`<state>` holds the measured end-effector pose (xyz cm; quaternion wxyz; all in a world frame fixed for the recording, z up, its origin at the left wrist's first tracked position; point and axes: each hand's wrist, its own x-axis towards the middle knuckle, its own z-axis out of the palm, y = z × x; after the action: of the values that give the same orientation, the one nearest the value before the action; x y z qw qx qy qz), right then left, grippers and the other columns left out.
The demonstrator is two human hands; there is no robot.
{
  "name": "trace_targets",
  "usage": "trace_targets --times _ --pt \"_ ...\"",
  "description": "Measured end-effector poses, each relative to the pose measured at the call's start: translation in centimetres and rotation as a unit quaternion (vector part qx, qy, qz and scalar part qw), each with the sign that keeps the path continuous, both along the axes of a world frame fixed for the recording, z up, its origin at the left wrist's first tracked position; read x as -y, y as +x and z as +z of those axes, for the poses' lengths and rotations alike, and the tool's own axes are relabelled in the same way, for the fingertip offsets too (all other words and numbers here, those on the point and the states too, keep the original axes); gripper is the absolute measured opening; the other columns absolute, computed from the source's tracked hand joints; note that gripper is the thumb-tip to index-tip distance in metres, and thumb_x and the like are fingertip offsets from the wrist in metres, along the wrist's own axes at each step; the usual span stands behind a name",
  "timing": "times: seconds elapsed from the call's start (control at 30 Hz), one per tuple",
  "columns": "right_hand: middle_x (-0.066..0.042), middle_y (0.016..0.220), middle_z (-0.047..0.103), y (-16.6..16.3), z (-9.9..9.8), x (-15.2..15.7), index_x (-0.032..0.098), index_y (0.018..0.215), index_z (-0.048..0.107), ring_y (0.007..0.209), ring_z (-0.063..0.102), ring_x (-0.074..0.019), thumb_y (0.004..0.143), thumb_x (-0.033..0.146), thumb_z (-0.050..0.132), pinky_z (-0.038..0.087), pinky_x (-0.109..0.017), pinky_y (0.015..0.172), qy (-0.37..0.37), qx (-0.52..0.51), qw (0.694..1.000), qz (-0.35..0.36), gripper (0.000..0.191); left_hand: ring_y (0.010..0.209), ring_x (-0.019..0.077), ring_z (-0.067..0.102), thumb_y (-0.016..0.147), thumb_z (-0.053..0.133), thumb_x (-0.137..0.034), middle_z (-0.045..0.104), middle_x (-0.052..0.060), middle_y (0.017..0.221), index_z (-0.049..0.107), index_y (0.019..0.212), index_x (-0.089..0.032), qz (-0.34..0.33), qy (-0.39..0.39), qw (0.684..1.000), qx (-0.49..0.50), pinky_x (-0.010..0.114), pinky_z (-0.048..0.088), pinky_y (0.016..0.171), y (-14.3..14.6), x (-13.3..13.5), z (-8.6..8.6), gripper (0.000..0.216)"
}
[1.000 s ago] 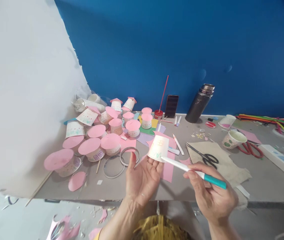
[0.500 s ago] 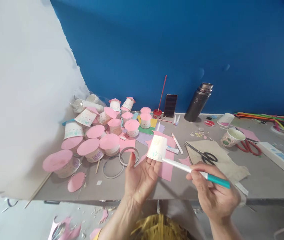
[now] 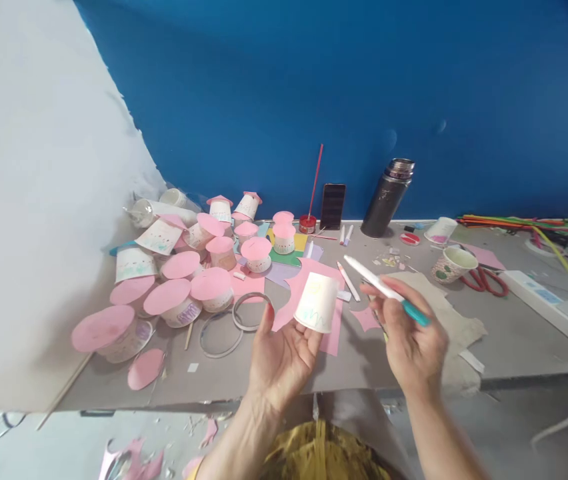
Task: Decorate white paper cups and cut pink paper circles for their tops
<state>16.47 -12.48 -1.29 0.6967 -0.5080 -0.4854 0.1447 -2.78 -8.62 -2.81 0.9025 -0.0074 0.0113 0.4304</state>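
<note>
My left hand (image 3: 284,360), palm up with the thumb apart, holds a white paper cup (image 3: 317,302) upside down on its fingers. Some fingertips are hidden beneath or inside the cup. Teal zigzag strokes run along the cup's lower side, with a faint yellow mark near the top. Between the fingers and thumb of my right hand (image 3: 417,340) is a white felt-tip marker (image 3: 368,272) with a teal end. Its tip points up and left, apart from the cup. Pink paper (image 3: 331,343) lies on the table behind and below the cup.
Many decorated cups with pink paper discs (image 3: 167,297) crowd the left. Two grey rings (image 3: 221,335) lie beside my left hand. Farther back stand a phone (image 3: 333,207) and a dark flask (image 3: 388,200). Red-handled scissors (image 3: 487,281), a patterned cup (image 3: 453,265) and a power strip (image 3: 554,310) are at right.
The marker's tip has left the cup's lower edge. My right hand has lifted it up and right, tilting the tip upward. The cup has tilted slightly, and the view has shifted.
</note>
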Motion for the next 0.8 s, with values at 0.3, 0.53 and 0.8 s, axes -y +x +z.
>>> trace_targets --times 0.3,0.53,0.8 --pt "-0.014 0.115 0.082 0.9 0.8 -1.9 0.022 0.117 0.074 0.1 0.08 -0.0297 0.082 0.055 0.084 0.066 -0.033 0.073 -0.106 -0.064 0.981 0.151 0.048 0.134 0.0295 0.065 0.109 0.015 -0.058 0.07 0.029 0.135 0.013 0.163 0.007 -0.099 0.053 0.992 -0.063 0.043 0.035 0.124 1.1 1.0 0.5 0.085" --pt "-0.013 0.108 0.083 1.2 0.7 -2.2 0.021 0.113 0.078 0.097 0.079 -0.0295 0.074 0.054 0.09 0.064 -0.036 0.078 -0.115 -0.109 0.978 0.136 0.053 0.142 0.0325 0.057 0.106 0.03 -0.064 0.064 0.027 0.146 0.051 0.151 0.001 -0.028 0.096 0.988 -0.114 0.041 0.044 0.117 1.7 2.1 0.8 0.081" --pt "-0.011 0.113 0.082 0.7 1.1 -3.0 0.023 0.119 0.076 0.102 0.078 -0.0282 0.079 0.051 0.088 0.064 -0.036 0.082 -0.089 -0.1 0.983 0.124 0.05 0.153 0.0375 0.043 0.091 0.067 -0.065 0.064 0.017 0.15 0.076 0.129 -0.014 0.16 0.223 0.937 -0.215 0.047 0.023 0.131 3.2 3.6 0.4 0.064"
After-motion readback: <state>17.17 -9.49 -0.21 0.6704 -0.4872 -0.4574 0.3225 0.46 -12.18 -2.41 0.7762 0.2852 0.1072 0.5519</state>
